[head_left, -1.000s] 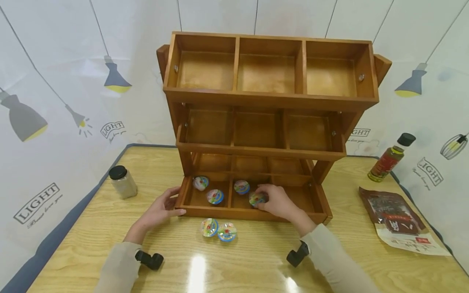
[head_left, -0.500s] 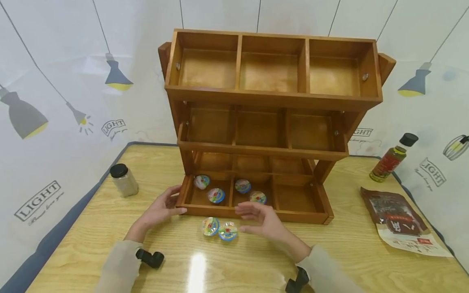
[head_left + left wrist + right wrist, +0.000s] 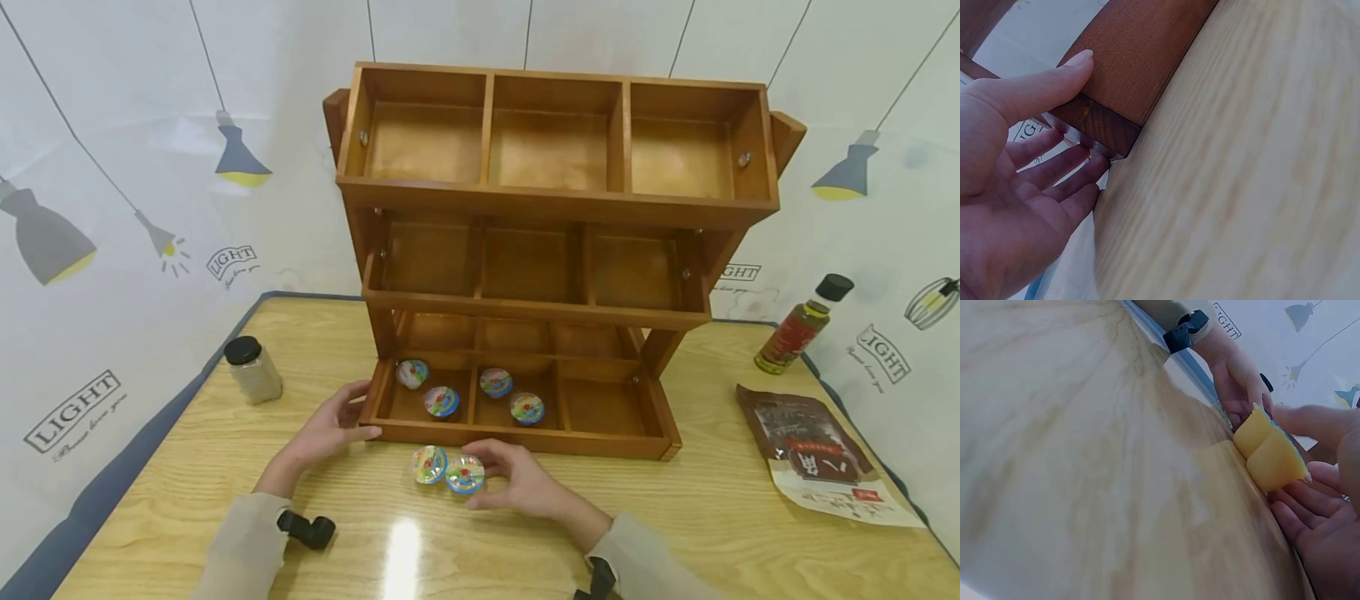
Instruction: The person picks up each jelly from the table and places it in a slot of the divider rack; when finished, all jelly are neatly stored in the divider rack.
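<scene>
In the head view, two jelly cups with printed lids, one on the left (image 3: pixel 429 465) and one on the right (image 3: pixel 465 474), sit side by side before a brown wooden rack (image 3: pixel 525 442). My right hand (image 3: pixel 521 483) is spread around the right cup, thumb on the near side and fingers on the far side; firm contact cannot be made out. The right wrist view shows the cups' yellow sides (image 3: pixel 1275 462) between thumb and fingers. My left hand (image 3: pixel 1016 169) holds the rack's front left corner, thumb on the front board, fingers against its end.
Two jelly cups lie in the bottom tier's left compartment, including one cup (image 3: pixel 442 402); two more lie in its middle one, including another cup (image 3: pixel 527 408). A black-lidded jar (image 3: pixel 255 371) stands left; an oil bottle (image 3: pixel 801 325) and brown food pouch (image 3: pixel 817 458) are right.
My right hand has let go of a jelly cup in the middle compartment, then come down and left to the right cup on the table. The left hand has stayed at the corner.
</scene>
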The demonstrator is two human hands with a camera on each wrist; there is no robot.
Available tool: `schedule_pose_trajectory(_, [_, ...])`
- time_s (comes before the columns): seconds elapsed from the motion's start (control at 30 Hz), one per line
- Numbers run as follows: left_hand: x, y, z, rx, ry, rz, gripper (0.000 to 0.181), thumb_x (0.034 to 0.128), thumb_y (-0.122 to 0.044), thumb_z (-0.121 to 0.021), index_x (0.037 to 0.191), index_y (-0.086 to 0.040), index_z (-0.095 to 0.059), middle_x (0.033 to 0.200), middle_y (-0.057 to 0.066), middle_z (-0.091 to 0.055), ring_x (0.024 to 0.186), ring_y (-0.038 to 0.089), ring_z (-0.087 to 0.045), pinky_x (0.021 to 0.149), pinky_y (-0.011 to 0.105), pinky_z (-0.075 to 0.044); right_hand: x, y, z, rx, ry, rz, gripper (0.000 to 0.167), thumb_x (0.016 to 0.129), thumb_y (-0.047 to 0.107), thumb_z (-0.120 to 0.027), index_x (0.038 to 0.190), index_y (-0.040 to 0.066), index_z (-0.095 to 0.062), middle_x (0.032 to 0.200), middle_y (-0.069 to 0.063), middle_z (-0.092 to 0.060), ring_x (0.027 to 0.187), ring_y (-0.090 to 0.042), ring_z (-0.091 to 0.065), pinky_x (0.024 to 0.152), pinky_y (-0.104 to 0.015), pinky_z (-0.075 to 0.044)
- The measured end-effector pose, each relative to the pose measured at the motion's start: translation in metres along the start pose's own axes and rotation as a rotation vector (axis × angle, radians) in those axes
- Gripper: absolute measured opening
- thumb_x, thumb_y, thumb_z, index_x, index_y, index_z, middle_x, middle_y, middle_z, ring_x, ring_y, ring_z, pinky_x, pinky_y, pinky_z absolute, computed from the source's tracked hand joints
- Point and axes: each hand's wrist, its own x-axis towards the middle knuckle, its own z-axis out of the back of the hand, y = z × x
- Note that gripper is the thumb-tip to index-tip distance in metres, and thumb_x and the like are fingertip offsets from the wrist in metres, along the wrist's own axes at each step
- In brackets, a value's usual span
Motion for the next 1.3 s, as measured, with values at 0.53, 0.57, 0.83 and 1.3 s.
schedule_pose_trajectory(0.53, [0.001, 0.002, 0.001, -0.001, 0.003, 0.016, 0.081, 0.0752, -0.029, -0.07, 0.139, -0.011, -0.023, 0.144, 0.016, -0.024, 0.128, 0.036, -0.032, 0.105, 0.049, -0.029, 0.0, 0.029, -0.003, -0.069, -0.041, -0.089, 0.051, 0.071, 0.006, -0.072, 0.116, -0.007, -0.05, 0.103, -0.019, -0.061, 0.095, -0.029, -0.058, 0.083, -0.026, -0.05])
schedule_pose_trajectory(0.57, [0.001, 0.002, 0.001, 0.001, 0.003, 0.016, 0.081, 0.0751, -0.029, -0.07, 0.139, -0.011, -0.023, 0.144, 0.016, -0.024, 0.129, 0.036, -0.032, 0.105, 0.049, -0.029, 0.0, 0.029, -0.003, -0.072, -0.04, -0.085, 0.051, 0.072, 0.007, -0.072, 0.115, -0.007, -0.05, 0.103, -0.019, -0.061, 0.094, -0.029, -0.058, 0.083, -0.026, -0.05])
schedule_pose_trajectory(0.83, [0.0, 0.003, 0.0, 0.011, 0.004, 0.007, 0.081, 0.0756, -0.03, -0.069, 0.139, -0.012, -0.023, 0.144, 0.016, -0.024, 0.129, 0.036, -0.032, 0.104, 0.049, -0.029, -0.002, 0.032, -0.003, -0.046, -0.049, -0.103, 0.05, 0.071, 0.006, -0.072, 0.114, -0.008, -0.051, 0.102, -0.019, -0.061, 0.094, -0.029, -0.058, 0.084, -0.024, -0.05])
schedule_pose_trajectory(1.3, [0.001, 0.004, 0.0, 0.008, 0.017, -0.016, 0.08, 0.0769, -0.028, -0.068, 0.141, -0.015, -0.021, 0.145, 0.015, -0.023, 0.129, 0.036, -0.031, 0.104, 0.049, -0.029, -0.028, 0.026, 0.05, -0.013, -0.218, -0.062, 0.052, 0.069, 0.012, -0.075, 0.114, -0.003, -0.054, 0.106, -0.021, -0.06, 0.089, -0.004, -0.06, 0.082, -0.024, -0.051])
